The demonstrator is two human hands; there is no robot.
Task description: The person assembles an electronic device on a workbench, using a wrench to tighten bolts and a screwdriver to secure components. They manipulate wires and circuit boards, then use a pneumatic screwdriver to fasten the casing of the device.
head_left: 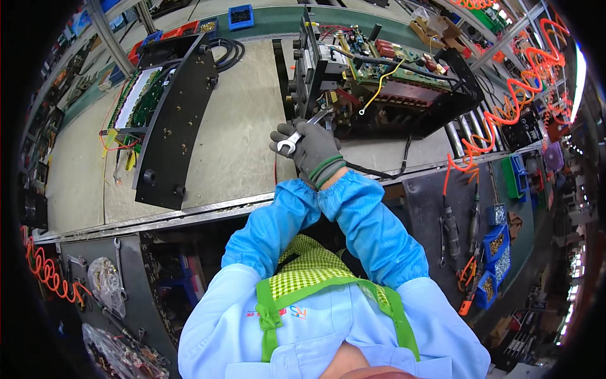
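My right hand (319, 150), in a grey glove with a green cuff, is closed around a silver open-ended wrench (288, 146). The jaw end of the wrench sticks out to the left of the glove, and its far end reaches toward the front panel of an electronic unit (391, 95). That unit has a black chassis, green circuit boards and a loose yellow wire (380, 88) with a ring terminal. My left forearm (278, 211), in a blue sleeve, meets the right one at the wrists. The left hand is mostly hidden behind the right, so its fingers cannot be made out.
A black panel with a circuit board (180, 123) stands on the left of the bench (243, 126). Coiled orange air hoses (517, 104) hang at the right, above power screwdrivers (451, 230) and blue bins of fasteners (495, 243). Wrenches (120, 268) lie lower left.
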